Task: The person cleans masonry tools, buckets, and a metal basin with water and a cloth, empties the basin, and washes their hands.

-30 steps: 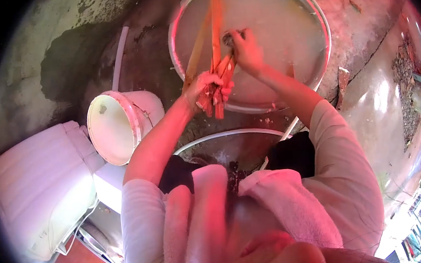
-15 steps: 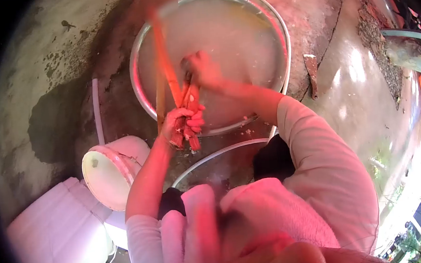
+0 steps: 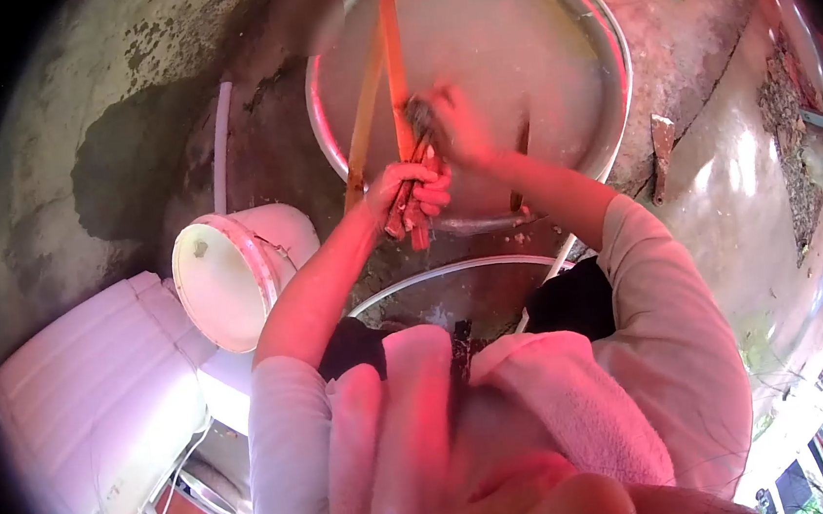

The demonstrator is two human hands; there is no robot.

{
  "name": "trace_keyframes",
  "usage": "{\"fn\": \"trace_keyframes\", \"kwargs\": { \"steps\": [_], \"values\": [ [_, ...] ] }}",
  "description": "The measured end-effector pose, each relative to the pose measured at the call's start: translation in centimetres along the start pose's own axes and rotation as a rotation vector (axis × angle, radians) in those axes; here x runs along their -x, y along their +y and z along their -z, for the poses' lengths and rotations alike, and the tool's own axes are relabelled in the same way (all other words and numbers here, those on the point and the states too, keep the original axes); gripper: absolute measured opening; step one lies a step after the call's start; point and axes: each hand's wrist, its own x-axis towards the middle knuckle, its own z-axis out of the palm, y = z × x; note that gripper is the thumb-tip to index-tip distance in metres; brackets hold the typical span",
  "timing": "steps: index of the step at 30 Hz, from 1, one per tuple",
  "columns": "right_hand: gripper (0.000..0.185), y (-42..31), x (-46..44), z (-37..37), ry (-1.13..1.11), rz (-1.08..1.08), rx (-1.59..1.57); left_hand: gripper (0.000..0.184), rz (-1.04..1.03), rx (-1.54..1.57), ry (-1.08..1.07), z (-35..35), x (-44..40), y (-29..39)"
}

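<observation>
A long orange strip (image 3: 394,53) rises from my left hand (image 3: 413,196) past the top of the view. My left fingers are wrapped round its lower end and several short stick-like ends, their exact kind unclear under the red light. Just above, my right hand (image 3: 459,126) is blurred and curled, against a dark greyish wad (image 3: 417,112) at the strip; what this wad is I cannot make out. Both hands are over the near part of a wide round metal tub (image 3: 625,52) of cloudy water (image 3: 501,44). A yellowish strip (image 3: 365,109) crosses the tub's left rim.
A dark narrow stick (image 3: 523,149) leans at the tub's near right side. On the left are a white bucket (image 3: 271,269) tipped on its side, a pale pipe (image 3: 223,146) and a large white container (image 3: 101,402). A rusty flat piece (image 3: 663,152) lies on the floor at right.
The view has shifted, so tub and hands appear farther right and higher. The orange strip stands more upright. My left hand keeps its grip; my right hand stays close above it, blurred.
</observation>
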Motion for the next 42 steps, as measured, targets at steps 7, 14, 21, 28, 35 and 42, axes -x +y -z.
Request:
{"fn": "trace_keyframes", "kwargs": {
  "steps": [7,14,21,28,35,42],
  "values": [
    [0.038,4.4,-3.2,1.2,0.088,-0.302,0.022,0.013,0.006,-0.098,0.090,-1.1,2.1,-0.3],
    [0.056,-2.2,-1.1,4.5,-0.380,0.021,-0.340,0.014,-0.001,-0.038,-0.033,0.3,0.5,0.6],
    [0.053,-1.2,-1.0,3.5,-0.392,-0.125,-0.468,0.011,-0.026,-0.028,0.026,-0.9,1.0,0.8],
    [0.051,-2.1,-1.2,4.1,-0.484,-0.167,-0.475,0.006,0.079,-0.006,0.017,0.0,1.1,0.8],
    [0.050,-1.5,-1.4,3.4,-0.401,-0.053,-0.399,0.008,0.041,-0.059,0.045,0.5,0.7,0.7],
    [0.050,-1.2,-1.2,2.7,-0.327,-0.068,-0.371,0.007,0.062,0.003,0.036,1.5,0.5,0.8]
  ]
}}
